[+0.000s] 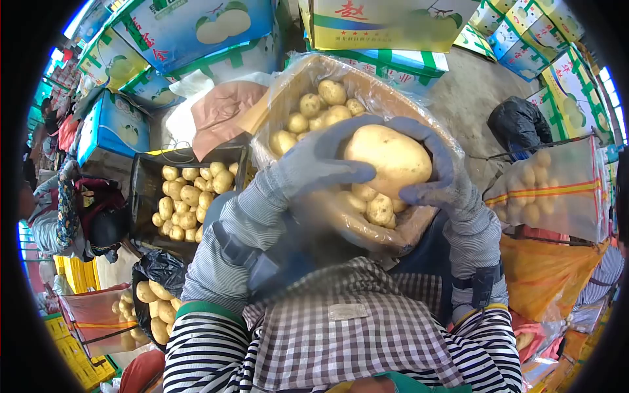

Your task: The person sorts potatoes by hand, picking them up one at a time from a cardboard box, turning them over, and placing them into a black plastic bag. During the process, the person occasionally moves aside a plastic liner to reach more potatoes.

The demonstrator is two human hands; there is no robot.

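Note:
A large pale potato [388, 158] is held up between my two gloved hands, above an open cardboard box [419, 108] lined with clear plastic. My left hand [327, 157] grips its left side, thumb across the lower front. From the right, my right hand [440, 157] wraps round the top and the lower right edge. Smaller potatoes [332, 92] lie in the box behind and beneath the held one, partly covered by my hands. Both gloves are grey-blue.
A black crate [141, 190] with several potatoes stands left of the box. Printed cartons [196, 33] are stacked at the back. On the right are a black plastic bag [521, 124] and a clear bag of potatoes [557, 190]. At far left a person [78, 216] is partly visible.

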